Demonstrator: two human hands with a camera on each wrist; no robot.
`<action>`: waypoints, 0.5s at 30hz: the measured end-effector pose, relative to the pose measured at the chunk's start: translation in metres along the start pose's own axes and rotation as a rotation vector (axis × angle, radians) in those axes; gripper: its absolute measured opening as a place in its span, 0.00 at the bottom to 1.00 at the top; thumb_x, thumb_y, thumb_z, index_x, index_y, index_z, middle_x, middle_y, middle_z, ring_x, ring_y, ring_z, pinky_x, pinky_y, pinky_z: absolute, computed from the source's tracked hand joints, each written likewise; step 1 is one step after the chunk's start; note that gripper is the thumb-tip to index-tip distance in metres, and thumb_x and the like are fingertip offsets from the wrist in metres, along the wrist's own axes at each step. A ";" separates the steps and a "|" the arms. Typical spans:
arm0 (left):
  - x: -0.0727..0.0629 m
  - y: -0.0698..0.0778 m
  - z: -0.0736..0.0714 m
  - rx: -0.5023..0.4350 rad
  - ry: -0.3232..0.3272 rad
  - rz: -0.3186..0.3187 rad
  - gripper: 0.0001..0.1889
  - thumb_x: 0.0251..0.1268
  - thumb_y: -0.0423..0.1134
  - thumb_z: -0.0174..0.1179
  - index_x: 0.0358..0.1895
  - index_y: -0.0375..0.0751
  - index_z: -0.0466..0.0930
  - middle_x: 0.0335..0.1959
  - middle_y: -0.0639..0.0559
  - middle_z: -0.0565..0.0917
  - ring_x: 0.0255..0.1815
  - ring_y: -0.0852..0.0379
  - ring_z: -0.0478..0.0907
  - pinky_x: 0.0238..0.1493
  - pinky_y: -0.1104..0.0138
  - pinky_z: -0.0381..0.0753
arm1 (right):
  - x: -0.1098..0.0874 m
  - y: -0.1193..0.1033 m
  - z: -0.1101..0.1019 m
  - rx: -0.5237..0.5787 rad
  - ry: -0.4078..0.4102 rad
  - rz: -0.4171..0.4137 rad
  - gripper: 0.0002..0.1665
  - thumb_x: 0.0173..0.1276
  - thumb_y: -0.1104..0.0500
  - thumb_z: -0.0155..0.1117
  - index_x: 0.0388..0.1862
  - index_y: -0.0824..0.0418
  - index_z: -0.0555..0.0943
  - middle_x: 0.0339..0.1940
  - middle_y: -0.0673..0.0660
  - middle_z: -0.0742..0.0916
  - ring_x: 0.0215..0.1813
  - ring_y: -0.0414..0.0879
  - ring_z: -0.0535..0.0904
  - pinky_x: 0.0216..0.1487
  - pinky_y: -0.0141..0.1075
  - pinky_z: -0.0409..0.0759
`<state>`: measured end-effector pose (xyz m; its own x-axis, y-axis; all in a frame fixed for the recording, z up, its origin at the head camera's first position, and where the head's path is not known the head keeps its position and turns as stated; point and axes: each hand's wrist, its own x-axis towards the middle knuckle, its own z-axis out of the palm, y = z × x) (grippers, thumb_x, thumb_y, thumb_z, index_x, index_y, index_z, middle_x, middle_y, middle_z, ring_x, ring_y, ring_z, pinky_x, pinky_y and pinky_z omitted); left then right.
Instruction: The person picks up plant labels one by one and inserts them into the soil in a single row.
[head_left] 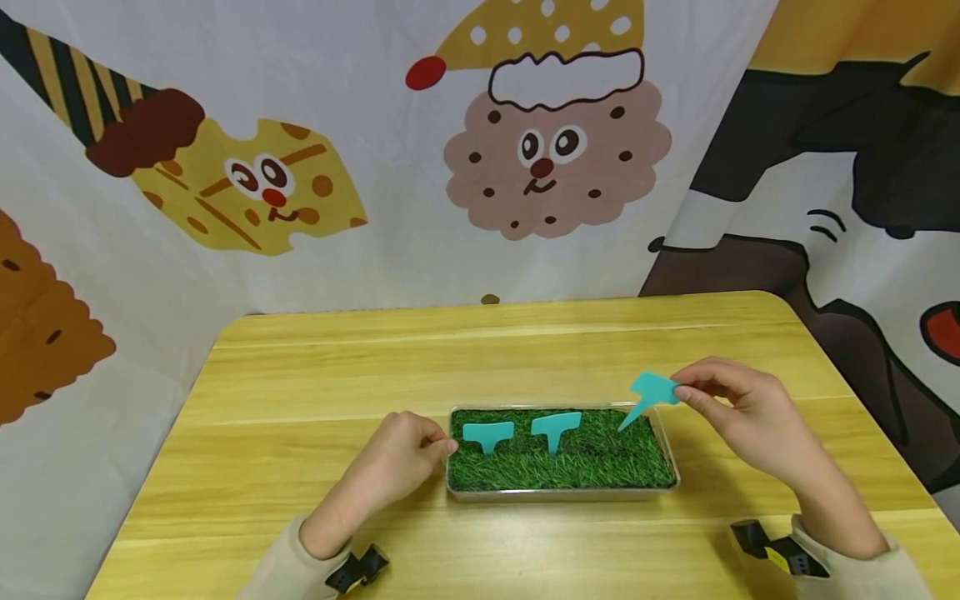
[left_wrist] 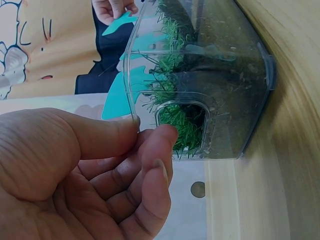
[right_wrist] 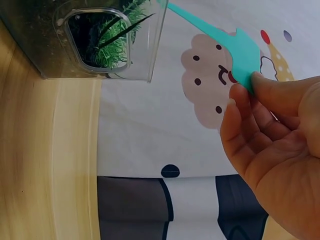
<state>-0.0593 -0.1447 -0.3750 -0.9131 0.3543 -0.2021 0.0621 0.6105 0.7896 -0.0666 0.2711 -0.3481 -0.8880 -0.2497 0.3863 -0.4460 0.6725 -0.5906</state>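
A clear plastic box (head_left: 558, 493) lined with green artificial grass (head_left: 600, 467) sits on the table. Two turquoise T-shaped plant labels stand in the grass: a left one (head_left: 488, 433) and a middle one (head_left: 556, 423). With thumb and fingers, my right hand (head_left: 750, 412) pinches the head of a third plant label (right_wrist: 245, 55). That label is tilted, its pointed stem over the right part of the grass in the head view. At the box's left end, my left hand (left_wrist: 95, 165) pinches the rim between thumb and index finger, its other fingers curled below.
The wooden table (head_left: 337, 367) reaches back to a hanging cloth (head_left: 405, 275) printed with cartoon cookies. Oval cutouts (right_wrist: 100, 40) show in the box's end walls. Dark straps with small devices (head_left: 780, 550) are worn at both sleeves.
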 end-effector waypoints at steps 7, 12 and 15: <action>0.000 0.001 0.000 0.001 -0.001 -0.001 0.17 0.74 0.33 0.64 0.21 0.44 0.83 0.10 0.59 0.66 0.13 0.63 0.58 0.15 0.76 0.56 | 0.000 -0.002 0.003 0.003 -0.035 -0.012 0.19 0.65 0.76 0.72 0.41 0.50 0.88 0.35 0.42 0.87 0.32 0.36 0.77 0.39 0.24 0.74; 0.000 0.001 0.000 0.008 -0.001 0.003 0.17 0.74 0.33 0.64 0.22 0.41 0.83 0.10 0.59 0.66 0.13 0.63 0.58 0.15 0.75 0.56 | 0.001 -0.004 0.004 0.015 -0.062 -0.012 0.20 0.66 0.75 0.72 0.41 0.49 0.88 0.34 0.42 0.86 0.31 0.36 0.75 0.34 0.28 0.72; 0.000 0.000 0.000 0.010 0.000 0.002 0.17 0.75 0.33 0.64 0.22 0.41 0.83 0.10 0.59 0.65 0.13 0.63 0.57 0.15 0.75 0.56 | 0.000 -0.004 0.005 0.020 -0.083 -0.010 0.20 0.66 0.74 0.72 0.42 0.48 0.88 0.36 0.42 0.87 0.33 0.36 0.76 0.35 0.28 0.73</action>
<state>-0.0594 -0.1447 -0.3745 -0.9128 0.3558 -0.2008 0.0678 0.6165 0.7844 -0.0657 0.2651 -0.3489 -0.8895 -0.3138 0.3321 -0.4560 0.6561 -0.6013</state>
